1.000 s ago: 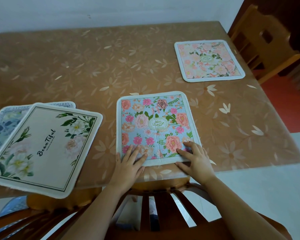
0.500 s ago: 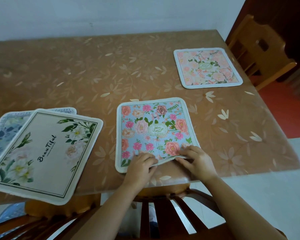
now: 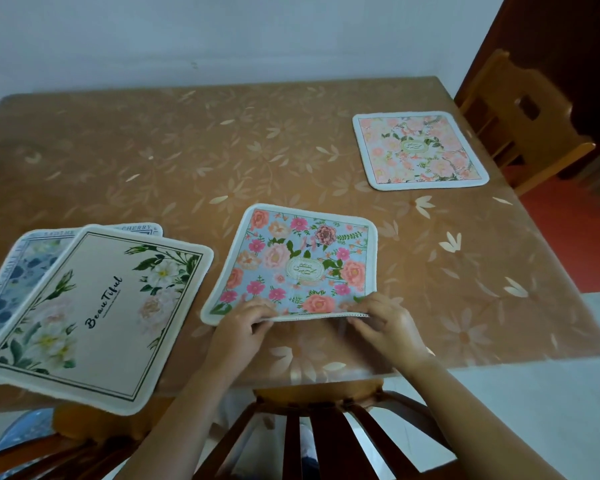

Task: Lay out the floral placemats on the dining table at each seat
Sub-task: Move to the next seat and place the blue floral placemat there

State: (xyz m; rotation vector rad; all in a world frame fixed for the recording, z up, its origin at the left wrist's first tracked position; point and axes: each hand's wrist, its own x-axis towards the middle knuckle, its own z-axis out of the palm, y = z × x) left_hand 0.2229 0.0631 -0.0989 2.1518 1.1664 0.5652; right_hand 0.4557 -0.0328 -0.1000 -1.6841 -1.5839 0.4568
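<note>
Now both hands — left hand (image 3: 243, 327) and right hand (image 3: 385, 323) — have pinched up the near edge of the blue floral placemat (image 3: 302, 265) that lay flat a moment ago — apparently repositioning it.

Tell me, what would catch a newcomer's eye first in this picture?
Probably the blue flowered placemat in the middle near edge of the table, with its near edge lifted by the left hand and the right hand. Next, a big cream placemat printed "Beautiful" lies at the left, overlapping another mat and overhanging the table edge. A pink flowered placemat lies flat at the far right, by a wooden chair.
</note>
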